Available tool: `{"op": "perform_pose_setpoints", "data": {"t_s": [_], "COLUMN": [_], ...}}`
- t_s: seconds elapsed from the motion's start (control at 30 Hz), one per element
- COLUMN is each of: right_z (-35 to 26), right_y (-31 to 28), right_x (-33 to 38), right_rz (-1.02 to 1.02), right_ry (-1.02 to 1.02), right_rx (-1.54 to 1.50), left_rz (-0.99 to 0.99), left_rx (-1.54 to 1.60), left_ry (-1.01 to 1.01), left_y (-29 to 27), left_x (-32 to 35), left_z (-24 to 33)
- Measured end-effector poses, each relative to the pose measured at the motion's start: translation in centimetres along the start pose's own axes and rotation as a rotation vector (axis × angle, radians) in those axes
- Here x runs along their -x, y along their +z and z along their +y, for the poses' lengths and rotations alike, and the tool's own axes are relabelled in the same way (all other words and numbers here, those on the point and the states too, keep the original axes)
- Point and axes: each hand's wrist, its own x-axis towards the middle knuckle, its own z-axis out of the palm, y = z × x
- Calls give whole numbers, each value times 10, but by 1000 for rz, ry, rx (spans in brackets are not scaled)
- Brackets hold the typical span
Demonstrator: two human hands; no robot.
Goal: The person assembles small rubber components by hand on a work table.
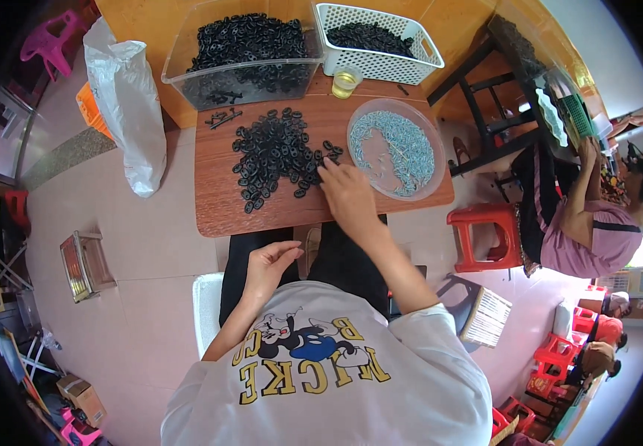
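A loose pile of small black oval plastic pieces (269,152) with holes in them lies on the wooden table (225,215). My right hand (347,197) reaches over the table, fingers bent down and closing on a black piece at the pile's right edge. The fingertips partly hide that piece. Over my lap, just off the table's near edge, my left hand (271,265) is closed, thumb against fingers; whatever it may hold is too small to make out. Right of the pile stands a round clear tray (370,178) of small silvery screws or pins (403,152).
At the table's back are a clear bin (243,78) and a white perforated basket (381,67), both holding black pieces, with a cup of yellowish liquid (345,83) beside them. Thin black rods (223,117) lie left. A red stool (485,236) and a seated person (589,230) are right.
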Motion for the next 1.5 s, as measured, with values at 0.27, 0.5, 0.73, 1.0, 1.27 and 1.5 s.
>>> {"op": "perform_pose_setpoints", "data": {"t_s": [0.27,0.5,0.73,1.0,1.27,1.5], "right_z": [-38,-43,-10,-19,-8,-17], "right_y": [26,29,8,15,22,16], "right_x": [13,10,18,21,-3,6], "right_rz": [-6,10,185,55,19,53], "right_ry": [35,29,246,227,221,192], "right_rx": [-64,-145,-259,-263,2,-232], "left_rz": [-13,0,-6,-34,-29,-22], "left_rx": [-45,-38,-60,-80,-66,-63], "left_ry": [-15,-30,-29,-25,-25,-14], "left_y": [1,4,3,2,1,-6], "left_x": [2,4,3,1,1,1], "left_z": [-3,-3,-8,-13,-15,-18]}}
